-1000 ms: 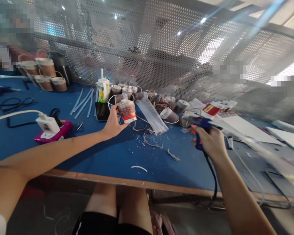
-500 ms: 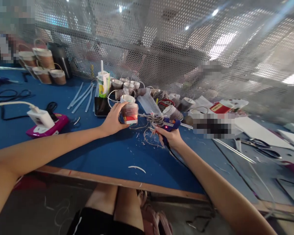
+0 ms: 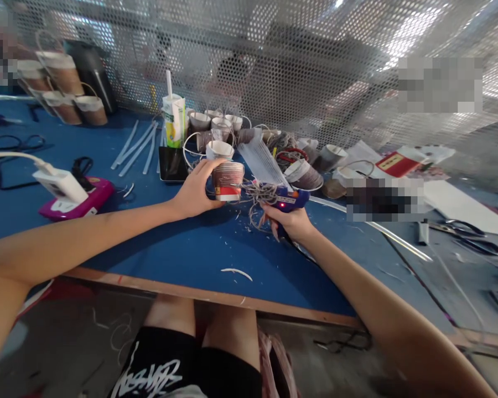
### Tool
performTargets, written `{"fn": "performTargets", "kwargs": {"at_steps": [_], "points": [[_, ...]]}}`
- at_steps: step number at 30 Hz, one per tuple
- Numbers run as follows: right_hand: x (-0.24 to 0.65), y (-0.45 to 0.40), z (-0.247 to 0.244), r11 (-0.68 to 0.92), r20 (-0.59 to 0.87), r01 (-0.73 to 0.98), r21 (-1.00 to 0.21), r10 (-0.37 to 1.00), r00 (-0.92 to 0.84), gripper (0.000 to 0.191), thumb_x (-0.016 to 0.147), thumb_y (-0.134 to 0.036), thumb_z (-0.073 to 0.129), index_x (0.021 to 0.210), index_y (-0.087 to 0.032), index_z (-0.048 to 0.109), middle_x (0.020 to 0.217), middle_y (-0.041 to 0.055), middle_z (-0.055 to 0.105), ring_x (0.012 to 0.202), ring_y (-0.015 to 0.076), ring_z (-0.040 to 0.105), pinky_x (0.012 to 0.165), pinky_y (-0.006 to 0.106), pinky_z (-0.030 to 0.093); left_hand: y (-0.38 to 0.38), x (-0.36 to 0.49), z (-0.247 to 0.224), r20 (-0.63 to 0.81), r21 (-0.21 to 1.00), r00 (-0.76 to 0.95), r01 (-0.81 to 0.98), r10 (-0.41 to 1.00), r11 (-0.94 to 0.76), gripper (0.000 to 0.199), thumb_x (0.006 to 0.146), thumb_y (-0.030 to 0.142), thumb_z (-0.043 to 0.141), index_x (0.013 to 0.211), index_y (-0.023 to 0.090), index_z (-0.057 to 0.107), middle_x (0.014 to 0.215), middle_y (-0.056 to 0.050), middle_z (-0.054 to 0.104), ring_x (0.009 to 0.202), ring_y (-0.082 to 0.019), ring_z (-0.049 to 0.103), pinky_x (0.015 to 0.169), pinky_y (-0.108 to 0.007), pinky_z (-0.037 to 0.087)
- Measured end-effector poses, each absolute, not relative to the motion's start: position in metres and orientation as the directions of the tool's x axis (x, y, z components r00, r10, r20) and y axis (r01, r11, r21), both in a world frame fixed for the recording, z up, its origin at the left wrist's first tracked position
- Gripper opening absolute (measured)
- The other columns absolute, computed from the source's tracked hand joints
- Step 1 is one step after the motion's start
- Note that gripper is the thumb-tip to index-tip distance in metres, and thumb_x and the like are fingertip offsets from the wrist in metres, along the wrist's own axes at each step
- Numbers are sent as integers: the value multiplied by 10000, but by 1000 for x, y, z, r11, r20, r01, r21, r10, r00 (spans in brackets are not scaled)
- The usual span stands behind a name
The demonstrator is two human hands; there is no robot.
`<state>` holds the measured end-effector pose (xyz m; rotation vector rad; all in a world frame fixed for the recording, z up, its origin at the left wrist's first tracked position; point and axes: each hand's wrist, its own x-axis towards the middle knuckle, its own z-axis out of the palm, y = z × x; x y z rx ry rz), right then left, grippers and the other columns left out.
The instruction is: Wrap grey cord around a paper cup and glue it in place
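My left hand [image 3: 199,189] is wrapped around a paper cup [image 3: 228,179] with brownish twine wound over most of its side. A red and white printed band at its lower end is bare of twine. In my right hand [image 3: 288,220] is a blue glue gun [image 3: 291,199] with a lit red light, its front pointing left toward the cup. Tangled grey twine [image 3: 262,192] hangs about the front of the gun and hides the nozzle, so I cannot tell whether it touches the cup. Right behind the held cup is a white cup [image 3: 219,150] with a loop handle.
Several twine-wrapped cups [image 3: 222,126] stand behind my hands, near a drink carton [image 3: 174,121] and a dark phone [image 3: 172,164]. A magenta power strip [image 3: 77,199] with a white plug lies left. Scissors [image 3: 467,235] and clear glue sticks [image 3: 398,240] lie right. Perforated metal sheet backs the table.
The view has shifted, so the table's things sit a little higher in the picture. Both hands keep their hold, and the cup and glue gun now appear slightly closer together.
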<state>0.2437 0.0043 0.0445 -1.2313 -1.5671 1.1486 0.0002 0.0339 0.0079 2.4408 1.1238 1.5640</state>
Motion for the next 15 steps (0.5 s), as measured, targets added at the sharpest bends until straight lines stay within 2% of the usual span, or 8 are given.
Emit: {"fn": "performTargets", "kwargs": {"at_steps": [15], "points": [[243, 1, 47, 121, 74, 274, -954, 982, -175, 185, 606, -302, 703, 550, -213, 551, 388, -44, 475, 308, 106, 425, 297, 264, 380, 32, 0, 10, 758, 428, 221, 541, 614, -723, 752, 614, 307, 817, 1272, 193, 472, 1182, -113, 601, 1093, -285, 611, 952, -455, 534]]}}
